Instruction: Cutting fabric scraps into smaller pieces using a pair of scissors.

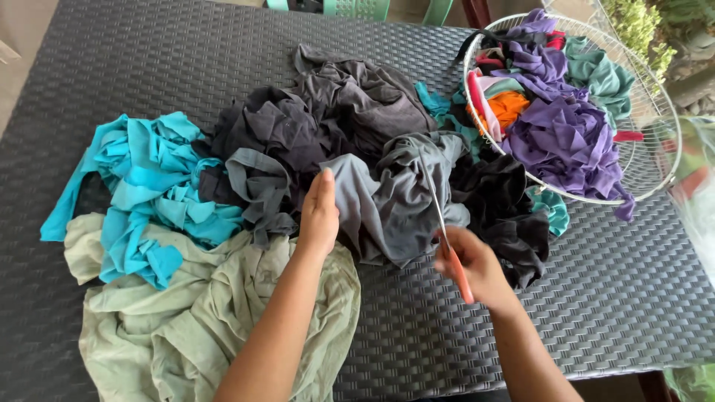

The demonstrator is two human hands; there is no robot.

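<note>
Surface: a dark woven tabletop (618, 298) is seen from above, covered with piles of cloth scraps; chair backs are cut off at the top edge.
Hidden: the scissors' handles are largely covered by the right hand (477, 269), and the blade tips are lost in the folds, so whether the blades are apart cannot be told.
Scissors: the scissors (439, 212) are held with orange handles near the person; the long axis runs from lower right up to upper left, the blades pointing away into the grey cloth (395, 197).
Right grip: it is closed around the orange handles.
Left grip: the left hand (319, 216) is laid flat, fingers together, against the left edge of the grey cloth.
Grey cloth: it lies at the middle of the tabletop, between the two hands.
Surroundings: turquoise strips (149, 186) and a pale green cloth (186, 320) lie to the left; a white wire basket (655, 164) of purple scraps (566, 138) stands at upper right, partly cut off.
</note>
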